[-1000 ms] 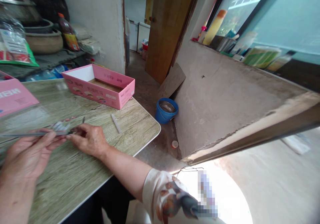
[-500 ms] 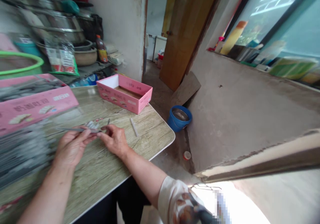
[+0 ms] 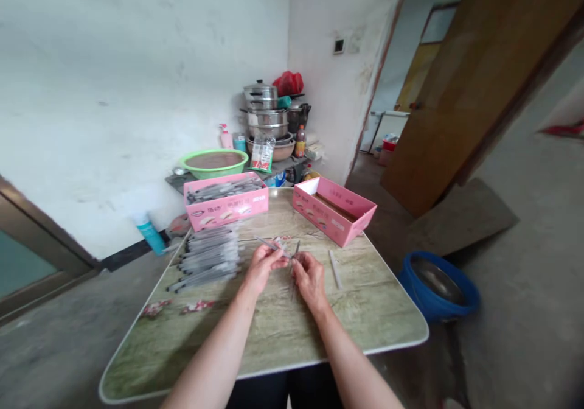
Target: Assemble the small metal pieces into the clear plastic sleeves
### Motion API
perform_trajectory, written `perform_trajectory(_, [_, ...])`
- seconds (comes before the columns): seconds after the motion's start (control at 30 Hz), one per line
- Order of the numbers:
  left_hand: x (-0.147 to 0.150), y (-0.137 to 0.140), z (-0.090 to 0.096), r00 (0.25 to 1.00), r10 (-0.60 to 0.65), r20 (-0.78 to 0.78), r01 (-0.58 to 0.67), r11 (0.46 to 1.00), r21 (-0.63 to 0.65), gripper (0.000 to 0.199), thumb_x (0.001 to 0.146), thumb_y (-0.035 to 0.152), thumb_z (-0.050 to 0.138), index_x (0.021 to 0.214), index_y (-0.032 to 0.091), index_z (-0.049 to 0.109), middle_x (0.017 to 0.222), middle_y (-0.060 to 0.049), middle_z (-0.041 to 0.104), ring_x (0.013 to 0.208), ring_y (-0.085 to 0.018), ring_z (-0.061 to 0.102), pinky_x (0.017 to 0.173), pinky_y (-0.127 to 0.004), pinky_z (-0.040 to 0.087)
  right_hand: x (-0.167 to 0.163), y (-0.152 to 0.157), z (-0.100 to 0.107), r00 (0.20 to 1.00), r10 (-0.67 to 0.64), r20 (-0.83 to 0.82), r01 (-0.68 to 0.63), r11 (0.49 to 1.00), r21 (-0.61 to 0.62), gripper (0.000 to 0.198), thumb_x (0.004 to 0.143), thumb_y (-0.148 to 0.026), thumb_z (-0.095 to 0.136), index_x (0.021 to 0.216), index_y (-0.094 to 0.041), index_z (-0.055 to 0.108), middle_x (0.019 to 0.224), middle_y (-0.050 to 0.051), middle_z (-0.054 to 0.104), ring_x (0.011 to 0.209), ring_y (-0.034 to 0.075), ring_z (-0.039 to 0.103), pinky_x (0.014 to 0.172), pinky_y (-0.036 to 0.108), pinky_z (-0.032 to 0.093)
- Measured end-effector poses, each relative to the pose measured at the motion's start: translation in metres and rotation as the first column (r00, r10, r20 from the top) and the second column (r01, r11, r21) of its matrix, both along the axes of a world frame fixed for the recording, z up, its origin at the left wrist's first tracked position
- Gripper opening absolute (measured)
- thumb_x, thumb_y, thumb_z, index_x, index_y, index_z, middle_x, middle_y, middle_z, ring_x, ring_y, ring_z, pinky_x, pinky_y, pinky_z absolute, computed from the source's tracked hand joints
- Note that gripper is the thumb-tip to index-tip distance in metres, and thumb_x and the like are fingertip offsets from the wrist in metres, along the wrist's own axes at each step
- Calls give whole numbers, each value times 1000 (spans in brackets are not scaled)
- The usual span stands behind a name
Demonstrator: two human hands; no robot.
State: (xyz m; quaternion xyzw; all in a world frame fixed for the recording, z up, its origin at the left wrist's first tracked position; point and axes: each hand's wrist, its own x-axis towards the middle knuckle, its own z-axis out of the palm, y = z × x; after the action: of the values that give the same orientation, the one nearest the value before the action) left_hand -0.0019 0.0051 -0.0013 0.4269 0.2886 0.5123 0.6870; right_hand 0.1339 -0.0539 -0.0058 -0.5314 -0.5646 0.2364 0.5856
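Over the middle of the table my left hand (image 3: 261, 268) pinches a slim grey pen-like stick (image 3: 264, 241), its far end pointing up and left. My right hand (image 3: 312, 280) is closed at the near end of that stick, fingertips close to the left ones. A short dark thin piece (image 3: 297, 248) sticks up by the right fingers; its kind is unclear. Left of my hands lies a pile of grey translucent pen-like sticks (image 3: 210, 257) with dark ends. Behind the pile, a pink box (image 3: 228, 210) is filled with similar sticks.
A second pink box (image 3: 349, 234) stands at the table's back right. A pale strip (image 3: 335, 269) lies on the wood-patterned table (image 3: 365, 318) right of my hands. Beyond are a green basin (image 3: 237, 168) and stacked pots (image 3: 269, 120). A blue bucket (image 3: 410, 287) stands on the floor at right.
My view has swung left, bringing the whole table and the pile into sight. Both hands stay together around the stick.
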Motion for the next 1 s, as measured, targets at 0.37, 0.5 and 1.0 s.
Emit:
perform_trajectory(0.37, [1, 1, -2, 1000, 6, 24, -6, 1000, -7, 41, 67, 37, 80, 90, 15, 56, 77, -5, 69, 66, -17, 68, 64, -29, 55, 2, -1, 1, 999, 26, 20, -25, 999, -22, 25, 90, -39, 52, 81, -17, 61, 57, -3, 55, 49, 12, 49, 50, 22, 37])
perform_trajectory(0.5, [2, 3, -6, 999, -3, 32, 3, 1000, 1, 40, 67, 36, 80, 91, 15, 56, 78, -5, 69, 67, -18, 68, 64, -29, 55, 2, 0, 0, 998, 9, 65, -7, 999, -35, 40, 94, -42, 43, 62, -19, 53, 51, -3, 50, 48, 12, 47, 50, 23, 36])
perform_trajectory(1.0, [3, 5, -10, 999, 16, 31, -16, 1000, -7, 42, 65, 38, 81, 91, 15, 56, 77, -5, 69, 64, -16, 67, 62, -29, 56, 4, 1, -2, 997, 3, 74, 1, 999, -46, 30, 91, -44, 50, 82, -18, 61, 57, -3, 56, 49, 13, 50, 50, 22, 37])
